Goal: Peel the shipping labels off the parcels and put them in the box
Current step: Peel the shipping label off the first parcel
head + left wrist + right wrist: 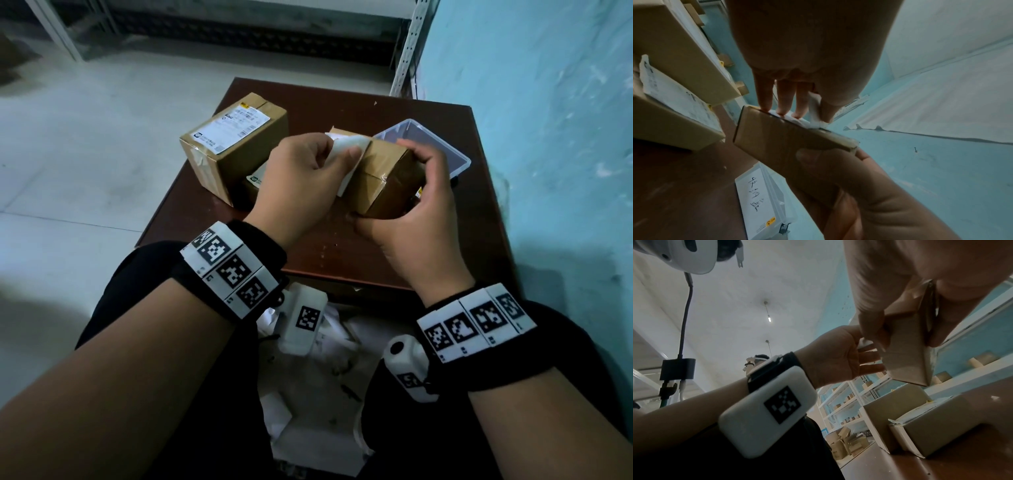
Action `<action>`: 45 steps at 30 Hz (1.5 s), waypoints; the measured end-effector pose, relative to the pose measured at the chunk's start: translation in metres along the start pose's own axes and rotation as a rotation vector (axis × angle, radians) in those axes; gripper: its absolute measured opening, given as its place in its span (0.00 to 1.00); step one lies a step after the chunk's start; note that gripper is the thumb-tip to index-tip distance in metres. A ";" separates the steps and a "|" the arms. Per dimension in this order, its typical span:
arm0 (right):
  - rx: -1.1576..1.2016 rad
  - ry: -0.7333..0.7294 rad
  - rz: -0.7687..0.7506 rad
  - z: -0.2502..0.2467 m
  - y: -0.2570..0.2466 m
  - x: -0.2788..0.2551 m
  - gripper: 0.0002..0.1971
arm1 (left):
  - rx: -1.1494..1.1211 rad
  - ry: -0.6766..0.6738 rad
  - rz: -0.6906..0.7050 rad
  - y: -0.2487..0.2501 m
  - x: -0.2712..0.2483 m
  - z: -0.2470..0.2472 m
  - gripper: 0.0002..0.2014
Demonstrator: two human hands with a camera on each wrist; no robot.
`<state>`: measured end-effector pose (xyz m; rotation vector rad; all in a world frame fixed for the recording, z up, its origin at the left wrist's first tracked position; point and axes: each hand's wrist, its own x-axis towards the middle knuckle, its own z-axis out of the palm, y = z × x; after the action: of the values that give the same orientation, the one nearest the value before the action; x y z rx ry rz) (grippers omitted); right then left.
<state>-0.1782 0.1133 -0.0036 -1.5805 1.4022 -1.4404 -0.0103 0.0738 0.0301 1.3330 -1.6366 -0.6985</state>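
In the head view, the left hand (301, 178) pinches the half-lifted white label (346, 150) between thumb and fingers, and the right hand (416, 205) wraps around the small parcel (383, 178), holding it above the brown table (394, 113); the clear plastic box (442, 150) sits just behind. I think the label may tear if it is pulled too sharply, since part of it is still stuck. In the left wrist view, three fingers (784, 97) lie along the parcel's edge, the label folded against the thumb. In the right wrist view, the right thumb and fingers clamp the parcel (906, 356) from both sides.
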 end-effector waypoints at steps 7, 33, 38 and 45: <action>0.020 -0.003 -0.014 -0.006 0.001 -0.002 0.47 | 0.056 -0.040 0.043 -0.002 0.004 -0.008 0.27; 0.053 0.010 0.001 -0.010 0.002 -0.008 0.47 | -0.081 -0.217 -0.017 -0.011 0.013 -0.022 0.19; 0.060 0.011 0.002 -0.011 0.003 -0.008 0.47 | -0.110 -0.228 -0.044 -0.012 0.013 -0.024 0.21; 0.053 0.010 -0.020 -0.011 0.005 -0.007 0.46 | -0.113 -0.234 -0.044 -0.009 0.012 -0.029 0.23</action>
<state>-0.1895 0.1209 -0.0079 -1.5602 1.3460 -1.4874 0.0192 0.0626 0.0391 1.2459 -1.7261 -0.9901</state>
